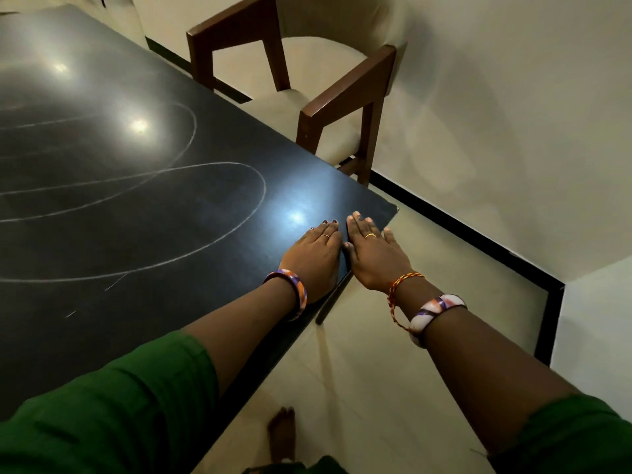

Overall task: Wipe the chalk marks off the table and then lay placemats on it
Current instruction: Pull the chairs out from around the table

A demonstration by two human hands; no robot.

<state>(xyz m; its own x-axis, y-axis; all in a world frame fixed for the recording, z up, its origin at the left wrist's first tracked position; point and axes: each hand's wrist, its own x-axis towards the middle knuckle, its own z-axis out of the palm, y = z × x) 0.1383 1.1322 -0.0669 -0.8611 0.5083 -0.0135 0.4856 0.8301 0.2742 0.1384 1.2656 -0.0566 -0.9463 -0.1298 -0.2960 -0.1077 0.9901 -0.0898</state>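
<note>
hands (342, 254) flat, chalk marks (164, 200) beside left

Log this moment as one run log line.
stage: pre-wipe | left hand: flat on table, empty | right hand: flat, empty | chalk marks: unwiped

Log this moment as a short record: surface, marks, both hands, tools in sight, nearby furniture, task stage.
surface: black table, glossy, lamp reflections
marks: looping chalk lines, unwiped
left hand: flat, palm down near the table corner, empty
right hand: flat beside it, partly over the edge, empty
tools in sight: no cloth, no placemats
furniture: wooden armchair, cream cushion, at the far side
task stage: wiping not begun
</note>
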